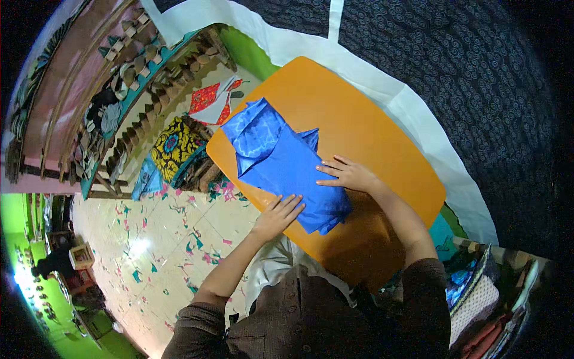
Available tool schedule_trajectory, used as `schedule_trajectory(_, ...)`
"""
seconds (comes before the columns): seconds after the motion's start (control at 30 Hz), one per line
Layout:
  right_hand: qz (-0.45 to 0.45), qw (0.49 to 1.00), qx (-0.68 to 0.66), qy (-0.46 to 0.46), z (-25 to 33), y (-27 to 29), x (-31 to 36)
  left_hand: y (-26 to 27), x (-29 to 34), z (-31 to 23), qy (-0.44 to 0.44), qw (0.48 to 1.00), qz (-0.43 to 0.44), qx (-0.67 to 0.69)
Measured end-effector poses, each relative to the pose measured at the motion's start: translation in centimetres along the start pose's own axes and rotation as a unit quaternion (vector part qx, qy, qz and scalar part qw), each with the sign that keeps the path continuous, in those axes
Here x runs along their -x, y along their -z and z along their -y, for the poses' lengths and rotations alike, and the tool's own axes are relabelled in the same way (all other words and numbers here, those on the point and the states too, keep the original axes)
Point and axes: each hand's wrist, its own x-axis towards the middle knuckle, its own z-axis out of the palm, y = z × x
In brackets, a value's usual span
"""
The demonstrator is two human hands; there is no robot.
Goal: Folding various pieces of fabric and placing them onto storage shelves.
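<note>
A shiny blue piece of cloth (281, 164) lies partly folded on an orange table (371, 131). Its far end is turned over and shows a paler, patterned face, while the near end is bunched. My left hand (278, 216) rests flat at the cloth's near left edge, fingers stretched out onto it. On the cloth's right side lies my right hand (350, 175), its fingers spread and the fingertips touching the fabric. Neither hand grips anything.
Left of the table stands a wooden rack (146, 90) with rows of shoe-shaped forms. Near it are a yellow-and-black patterned cloth (173, 146) and a red-and-white cloth (206, 103). Scraps litter the tiled floor (161, 239). Folded fabrics (478, 299) sit at lower right; a dark patterned curtain (454, 78) hangs beyond.
</note>
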Motion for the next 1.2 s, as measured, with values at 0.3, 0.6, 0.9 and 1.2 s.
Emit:
schedule_trajectory(0.3,-0.022,0.998,-0.019,0.061,-0.2,-1.5,-4.2,-0.6,-1.4,1.8,0.089,0.993,0.022,-0.075)
schedule_trajectory(0.6,-0.046,0.988,-0.048,0.141,2.0,-0.2,-4.1,0.8,0.9,0.1,0.012,0.999,0.046,-0.005)
schedule_trajectory(0.9,-0.001,0.975,-0.213,0.063,5.4,-2.2,-3.5,-0.9,2.5,0.6,0.034,0.995,-0.008,0.092)
schedule_trajectory(1.2,0.128,0.804,-0.566,-0.131,9.3,-0.4,-4.3,1.3,5.2,0.2,0.223,0.909,0.010,0.350)
